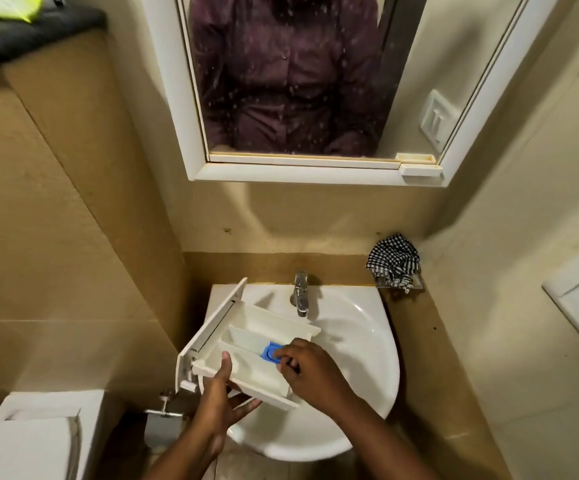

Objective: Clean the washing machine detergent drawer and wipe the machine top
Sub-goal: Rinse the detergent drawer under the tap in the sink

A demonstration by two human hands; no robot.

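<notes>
Over sink point(361, 337), left hand point(220, 396) holds drawer point(243, 344) (right hand point(310, 370) inside).

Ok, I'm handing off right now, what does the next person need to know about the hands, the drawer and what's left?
Left hand: holds the white plastic detergent drawer from below, thumb on its near wall, over the white ceramic basin.
Right hand: fingers curled on the blue plastic insert in the drawer; exact grip hidden.
Chrome tap: no water visible.
Checked black-and-white cloth: on the ledge, right of the tap.
Done: drawer is out, at the basin.
Left: rinse it, refit it, wipe the machine top.
</notes>
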